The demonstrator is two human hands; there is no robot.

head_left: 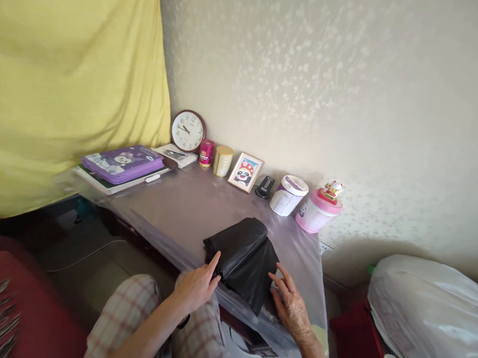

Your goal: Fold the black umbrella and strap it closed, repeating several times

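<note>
A black folded sheet (pixel 242 255) of thin, slightly glossy material lies near the front edge of the table, with a ridge across its middle and a loose flap fanning out to the right. I cannot tell what kind of thing it is. At its left edge, my left hand (pixel 198 288) has the index finger on top and the thumb lower down, with the edge between them. My right hand (pixel 290 302) has its fingers apart, the tips at the flap's right edge, holding nothing.
Along the wall stand a clock (pixel 188 131), a pink can (pixel 206 154), a yellowish container (pixel 223 161), a picture frame (pixel 245 172), a black object (pixel 265 187), a white tub (pixel 288 196) and a pink tub (pixel 317 212). A purple case (pixel 123 163) lies left; a large white bag (pixel 429 318) bulges right.
</note>
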